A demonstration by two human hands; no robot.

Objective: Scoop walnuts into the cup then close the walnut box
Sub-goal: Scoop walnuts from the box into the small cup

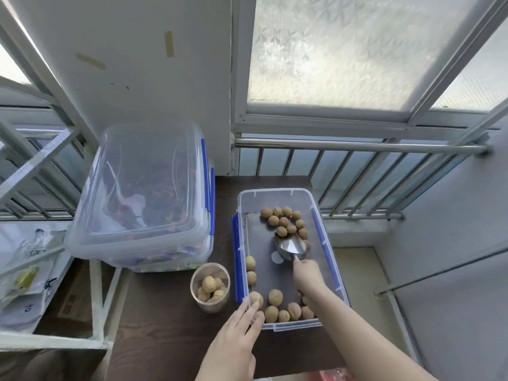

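Observation:
An open clear walnut box (pixel 275 191) with blue side clips lies on the dark table. Several walnuts (pixel 283 221) cluster at its far end and more walnuts lie along its near end. My right hand (pixel 308 276) is inside the box, shut on the handle of a metal scoop (pixel 291 246); the scoop's bowl looks empty and points toward the far cluster. My left hand (pixel 236 342) rests with its fingertips against the box's near left corner. A clear plastic cup (pixel 210 287) stands just left of the box, holding several walnuts.
Two stacked lidded clear bins (pixel 148 188) with blue clips fill the table's left side. A metal railing (pixel 357 147) and frosted window are behind. A white shelf frame with packets (pixel 24 270) stands at the left. The table edge drops off right of the box.

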